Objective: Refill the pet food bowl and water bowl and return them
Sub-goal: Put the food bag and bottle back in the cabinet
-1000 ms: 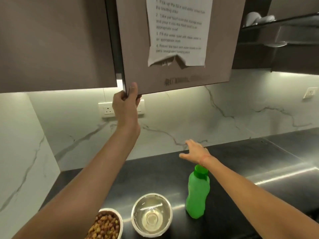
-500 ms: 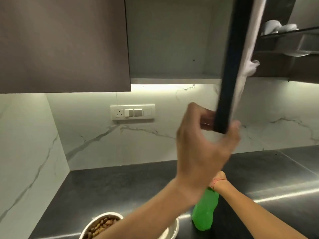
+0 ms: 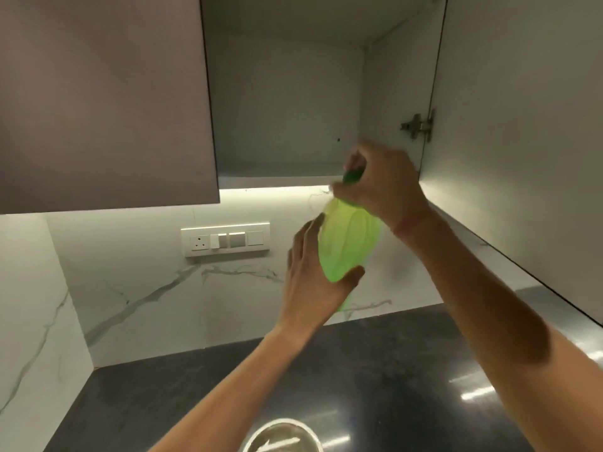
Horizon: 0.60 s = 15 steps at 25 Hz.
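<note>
The translucent green plastic water bottle (image 3: 349,243) is held in the air just below the open wall cabinet (image 3: 287,102), in front of its bottom shelf edge, tilted with the dark green cap end toward the opening. The right hand (image 3: 380,184) is curled over the cap end, gripping it from above; the left hand (image 3: 313,288) cups the lower body, thumb and fingers wrapped round it, likely to steady the base while it goes onto the shelf. Well below the cabinet, a round steel bowl (image 3: 282,437) sits on the dark countertop (image 3: 169,406); its contents are unclear, so refilling looks done only as a guess.
</note>
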### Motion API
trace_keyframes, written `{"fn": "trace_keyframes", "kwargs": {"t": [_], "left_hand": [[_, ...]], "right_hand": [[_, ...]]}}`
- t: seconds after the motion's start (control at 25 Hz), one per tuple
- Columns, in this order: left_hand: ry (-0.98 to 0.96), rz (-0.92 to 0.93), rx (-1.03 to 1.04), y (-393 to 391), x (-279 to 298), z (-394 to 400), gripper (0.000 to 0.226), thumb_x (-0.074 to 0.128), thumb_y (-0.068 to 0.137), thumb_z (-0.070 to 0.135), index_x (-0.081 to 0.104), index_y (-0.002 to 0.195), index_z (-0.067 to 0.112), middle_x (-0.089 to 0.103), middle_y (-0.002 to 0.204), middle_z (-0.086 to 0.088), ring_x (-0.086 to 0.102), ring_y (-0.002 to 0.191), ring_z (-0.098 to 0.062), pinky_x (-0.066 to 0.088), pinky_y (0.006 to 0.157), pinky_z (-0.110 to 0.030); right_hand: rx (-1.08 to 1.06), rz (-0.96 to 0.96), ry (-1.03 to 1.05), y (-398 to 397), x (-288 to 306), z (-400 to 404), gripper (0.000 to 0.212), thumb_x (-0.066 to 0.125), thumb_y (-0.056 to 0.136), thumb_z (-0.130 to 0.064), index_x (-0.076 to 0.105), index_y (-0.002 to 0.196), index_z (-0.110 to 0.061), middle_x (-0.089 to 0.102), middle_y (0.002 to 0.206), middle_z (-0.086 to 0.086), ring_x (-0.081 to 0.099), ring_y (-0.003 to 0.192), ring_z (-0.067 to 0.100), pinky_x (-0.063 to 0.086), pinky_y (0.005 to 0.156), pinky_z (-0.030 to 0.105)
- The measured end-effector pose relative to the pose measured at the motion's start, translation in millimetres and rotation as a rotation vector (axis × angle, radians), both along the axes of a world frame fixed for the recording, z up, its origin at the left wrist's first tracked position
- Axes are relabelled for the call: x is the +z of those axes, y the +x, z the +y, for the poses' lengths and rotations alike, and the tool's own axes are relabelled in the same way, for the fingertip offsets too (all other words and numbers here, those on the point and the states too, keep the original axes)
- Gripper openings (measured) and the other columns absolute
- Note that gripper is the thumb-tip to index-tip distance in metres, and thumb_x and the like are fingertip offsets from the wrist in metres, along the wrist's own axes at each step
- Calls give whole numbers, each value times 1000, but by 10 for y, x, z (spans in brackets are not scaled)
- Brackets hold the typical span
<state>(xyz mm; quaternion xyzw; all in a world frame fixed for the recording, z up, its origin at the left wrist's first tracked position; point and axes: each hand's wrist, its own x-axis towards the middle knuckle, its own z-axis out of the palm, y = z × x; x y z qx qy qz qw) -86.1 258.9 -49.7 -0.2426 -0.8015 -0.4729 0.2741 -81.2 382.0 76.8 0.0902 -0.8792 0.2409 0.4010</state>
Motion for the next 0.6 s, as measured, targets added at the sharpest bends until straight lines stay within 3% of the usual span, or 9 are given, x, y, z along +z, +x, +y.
{"fn": "trace_keyframes", "kwargs": {"t": [0.08,0.2,0.32,0.48,0.6], "left_hand": [[-106,-79,48,-211,7,-5,115,83,71,47,11,158,25,37,154,-1,42,136,-24,44,109,-44],[-49,-17,74,-416,305,47,108,83,70,51,23,155,22,46,149,0,50,131,-26,48,102,-44],[10,45,90,-638,792,119,104,84,67,53,31,151,23,51,145,1,54,127,-27,49,100,-46],[113,52,-4,-1013,1320,318,101,81,58,59,41,143,23,62,131,1,62,113,-24,54,92,-43],[160,-3,-57,-1315,1601,544,91,83,65,47,41,142,23,63,129,-3,63,112,-26,53,94,-41]], "right_hand": [[45,158,-51,93,408,-73,30,81,73,-26,63,92,-12,63,81,-3,58,70,10,49,64,19],[66,292,-52,149,860,-195,30,78,71,-30,66,93,-12,60,79,-9,60,74,10,54,70,30],[63,386,-73,85,1162,-132,45,76,77,-36,59,112,-13,60,94,-8,59,85,7,52,75,22],[200,320,-252,-265,1147,69,83,77,80,-36,30,144,-16,54,136,2,59,116,17,53,94,29],[220,164,-301,-656,830,235,85,66,89,-25,10,152,-23,53,139,4,61,104,18,55,79,22]]}}
